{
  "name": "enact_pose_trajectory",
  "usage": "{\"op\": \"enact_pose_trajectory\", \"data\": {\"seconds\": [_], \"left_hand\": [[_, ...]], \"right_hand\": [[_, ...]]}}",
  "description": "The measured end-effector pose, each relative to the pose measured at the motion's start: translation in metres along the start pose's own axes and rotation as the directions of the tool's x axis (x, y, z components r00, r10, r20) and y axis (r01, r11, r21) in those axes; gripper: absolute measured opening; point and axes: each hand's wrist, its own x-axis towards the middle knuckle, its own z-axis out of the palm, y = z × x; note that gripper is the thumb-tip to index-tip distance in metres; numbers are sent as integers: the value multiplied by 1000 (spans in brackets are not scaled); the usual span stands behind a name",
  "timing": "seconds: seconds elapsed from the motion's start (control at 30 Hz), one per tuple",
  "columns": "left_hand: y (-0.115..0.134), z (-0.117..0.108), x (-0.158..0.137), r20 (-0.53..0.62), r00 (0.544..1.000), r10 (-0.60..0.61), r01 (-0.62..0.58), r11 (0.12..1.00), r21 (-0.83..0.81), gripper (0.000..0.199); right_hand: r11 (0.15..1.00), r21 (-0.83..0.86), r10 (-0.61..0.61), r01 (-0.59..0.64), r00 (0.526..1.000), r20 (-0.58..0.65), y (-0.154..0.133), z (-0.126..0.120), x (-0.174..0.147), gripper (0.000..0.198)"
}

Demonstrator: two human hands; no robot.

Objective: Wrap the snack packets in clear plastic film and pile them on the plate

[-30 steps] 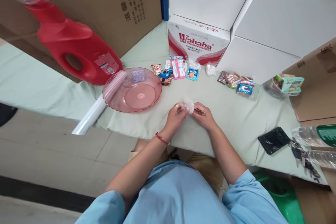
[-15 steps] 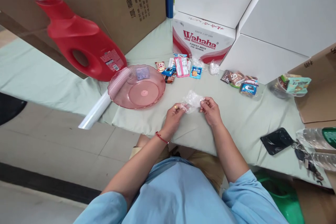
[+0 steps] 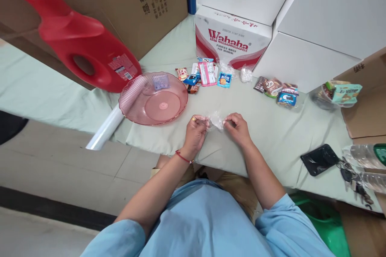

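Observation:
A crumpled piece of clear plastic film (image 3: pixel 216 120) is stretched between my two hands, just above the cloth near the table's front edge. My left hand (image 3: pixel 196 130) pinches its left side between thumb and fingers. On the other side, my right hand (image 3: pixel 237 127) pinches the film at its right edge. Left of my hands stands a pink ribbed glass bowl (image 3: pixel 137 117) with a small purple-blue packet (image 3: pixel 161 81) lying inside. Beyond the hands lie several snack packets (image 3: pixel 208 74) and a crumpled ball of clear film (image 3: pixel 246 74).
A big red jug (image 3: pixel 90 48) leans at the left, near a roll of clear film (image 3: pixel 104 130). More snacks (image 3: pixel 276 88) lie right of centre. A black phone (image 3: pixel 320 160) and keys (image 3: pixel 352 178) rest at the right. A Wahaba-style carton (image 3: pixel 232 40) and white boxes (image 3: pixel 319 20) line the back.
The film between my hands has become more bunched and narrower. Both hands have shifted slightly left, and the camera view has tilted a little.

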Motion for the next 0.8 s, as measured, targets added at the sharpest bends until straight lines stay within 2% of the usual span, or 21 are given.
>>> {"op": "enact_pose_trajectory", "data": {"seconds": [0.1,0.2,0.3,0.37,0.43,0.6,0.8], "left_hand": [[2,-3,0,15,1000,-6,6,1000,4,29],[3,-3,-3,31,1000,2,-3,999,39,31],[0,-1,-8,57,997,57,-69,968,241,37],[-2,1,-10,76,995,70,-94,918,385,31],[-4,2,-11,78,995,58,-86,900,428,27],[-3,4,-11,-19,997,75,-69,973,219,42],[3,8,-13,-107,993,55,-47,996,74,47]], "right_hand": [[960,259,118,-103,992,-43,-2,-1,2,14],[828,529,254,-184,965,-61,-5,-7,5,21],[716,659,336,-228,941,-39,-6,-14,9,27],[669,703,366,-241,930,-29,-5,-18,11,29],[641,727,387,-248,921,-27,-4,-22,12,31],[617,752,413,-232,909,-59,-5,-27,14,34],[580,791,412,-197,908,-76,-6,-29,16,36]]}}
